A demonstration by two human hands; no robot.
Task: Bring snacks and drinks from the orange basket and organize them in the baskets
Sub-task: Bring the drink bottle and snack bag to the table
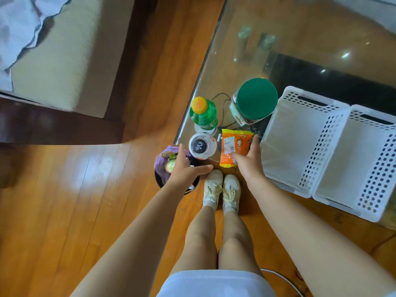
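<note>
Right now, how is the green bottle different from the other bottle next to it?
The green bottle has a yellow-orange cap; the clear bottle has a black cap. The green bottle's body is tinted green, the clear bottle's see-through. The green bottle stands farther along the glass table; the clear bottle sits by the left hand, at the table's corner. Both stand upright.

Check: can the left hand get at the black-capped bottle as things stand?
Probably yes. The left hand hovers open right beside the black-capped bottle, nothing between them; the green bottle stands behind it, out of the way.
</note>
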